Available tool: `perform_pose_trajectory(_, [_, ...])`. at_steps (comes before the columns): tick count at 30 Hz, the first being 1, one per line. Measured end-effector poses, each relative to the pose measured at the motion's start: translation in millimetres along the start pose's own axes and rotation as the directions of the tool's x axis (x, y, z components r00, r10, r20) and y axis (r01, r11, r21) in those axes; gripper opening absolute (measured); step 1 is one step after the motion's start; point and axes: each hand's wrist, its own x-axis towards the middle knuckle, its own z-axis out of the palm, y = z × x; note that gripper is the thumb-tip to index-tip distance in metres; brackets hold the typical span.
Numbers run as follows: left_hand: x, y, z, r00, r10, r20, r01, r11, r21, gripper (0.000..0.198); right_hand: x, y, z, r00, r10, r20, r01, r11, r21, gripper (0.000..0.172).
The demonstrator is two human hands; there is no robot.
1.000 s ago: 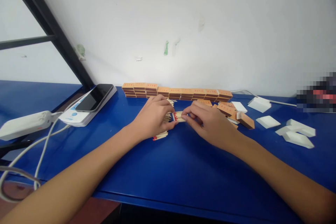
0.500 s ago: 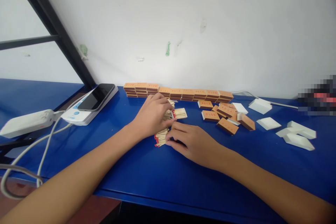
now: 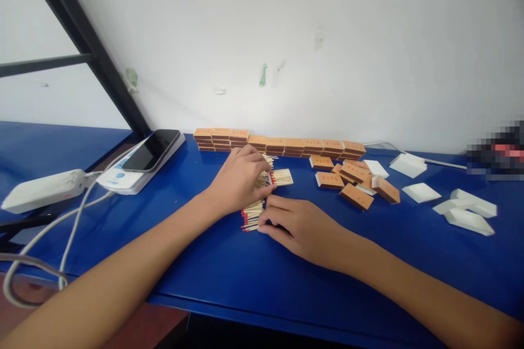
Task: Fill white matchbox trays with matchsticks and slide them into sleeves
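My left hand (image 3: 238,180) rests curled on a heap of red-tipped matches (image 3: 251,216) on the blue table (image 3: 229,272), its fingers closed over some of them. My right hand (image 3: 298,224) lies just to the right of the heap, fingertips pinching the matches at its near end. A white inner tray filled with matches (image 3: 281,176) sits on the table just beyond the left hand's fingers.
A long low row of stacked orange matchboxes (image 3: 278,145) lines the wall. Loose orange sleeves (image 3: 352,180) and white empty trays (image 3: 458,204) lie to the right. A phone on a white device (image 3: 141,161), a white adapter (image 3: 43,190) and cables sit left.
My right hand left the filled tray, which now lies on the table, and drew back toward me to the near end of the match heap. The left hand stayed put.
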Motion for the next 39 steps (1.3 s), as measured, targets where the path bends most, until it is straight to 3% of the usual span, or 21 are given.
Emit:
perform_pose_trajectory(4, [0.4, 0.0, 0.6, 1.0, 0.002, 0.002, -0.002, 1.0, 0.001, 0.026, 2.1, -4.1, -0.8, 0.998, 0.044, 0.038, -0.043, 0.999, -0.026, 0.012])
perform_pose_trajectory(8, [0.1, -1.1, 0.6, 1.0, 0.004, 0.005, -0.004, 1.0, 0.012, 0.027, -0.2, -4.3, -12.2, 0.996, 0.057, 0.075, -0.045, 0.987, -0.157, 0.011])
perform_pose_trajectory(14, [-0.8, -1.3, 0.4, 1.0, 0.008, 0.019, -0.008, 1.0, 0.026, 0.031, -7.9, 22.2, -43.2, 0.984, 0.111, -0.141, -0.148, 0.948, -0.283, 0.012])
perform_pose_trajectory(17, [-0.4, 0.5, 0.8, 0.999, 0.027, 0.024, -0.027, 1.0, -0.002, 0.03, -9.7, 38.1, -44.7, 0.968, 0.092, -0.231, -0.171, 0.922, -0.349, 0.013])
perform_pose_trajectory(20, [0.3, 2.1, 1.9, 0.997, 0.072, 0.01, -0.072, 0.996, -0.048, 0.029, -10.3, 45.0, -39.2, 0.969, 0.093, -0.23, -0.178, 0.907, -0.381, 0.015])
perform_pose_trajectory(26, [0.7, -0.5, 4.3, 0.997, 0.08, -0.002, -0.08, 0.996, -0.05, 0.029, -9.1, 35.6, -40.4, 0.967, 0.125, -0.221, -0.185, 0.943, -0.277, 0.011])
perform_pose_trajectory(33, [-0.5, -2.6, 2.7, 0.997, 0.079, -0.022, -0.08, 0.996, -0.026, 0.029, -3.5, 13.3, -26.8, 0.979, 0.009, -0.204, -0.055, 0.973, -0.223, 0.014])
perform_pose_trajectory(39, [0.5, -0.5, 0.8, 0.997, 0.065, 0.029, -0.064, 0.997, -0.04, 0.028, -5.6, 28.5, -31.4, 0.965, 0.026, -0.262, -0.085, 0.972, -0.218, 0.024])
